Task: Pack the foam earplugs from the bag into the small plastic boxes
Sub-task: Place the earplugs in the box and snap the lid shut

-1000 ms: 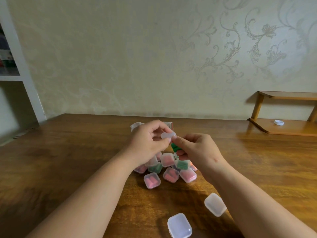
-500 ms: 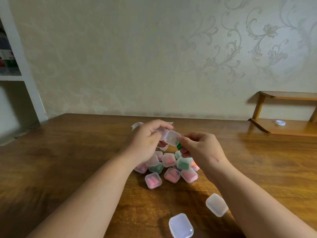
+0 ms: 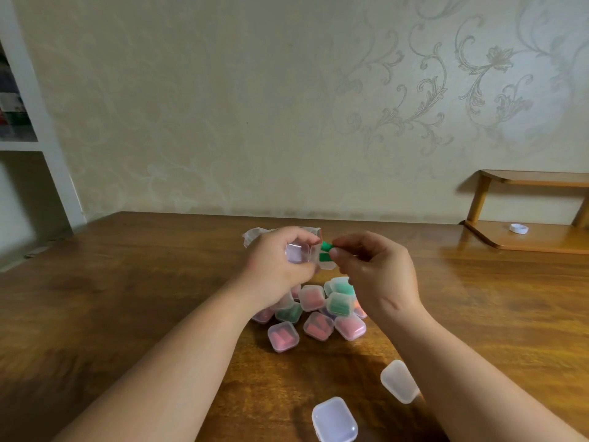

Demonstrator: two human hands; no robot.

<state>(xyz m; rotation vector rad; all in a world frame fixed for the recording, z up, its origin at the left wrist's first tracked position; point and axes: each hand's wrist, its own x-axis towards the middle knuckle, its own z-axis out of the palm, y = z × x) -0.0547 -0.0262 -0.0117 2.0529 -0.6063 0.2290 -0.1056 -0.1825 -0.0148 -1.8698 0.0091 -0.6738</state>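
Note:
My left hand [image 3: 280,266] grips a small clear plastic box [image 3: 301,254] held open above the table. My right hand [image 3: 379,266] pinches green foam earplugs [image 3: 325,250] right at the box's open side. Behind the hands lies the clear bag [image 3: 255,234], mostly hidden. Below them sits a heap of closed small boxes with pink earplugs [image 3: 314,298] and green earplugs [image 3: 340,303] inside. Two empty closed boxes lie nearer to me, one box [image 3: 400,381] beside my right forearm and another box [image 3: 334,421] at the bottom edge.
The wooden table [image 3: 127,298] runs to a patterned wall. A low wooden shelf [image 3: 526,240] at the right carries a white cap [image 3: 518,228]. A white bookcase [image 3: 28,129] stands at the far left.
The box in my left hand has swung open and the hands have risen a little. My right hand has brought the green earplugs up to the box's opening.

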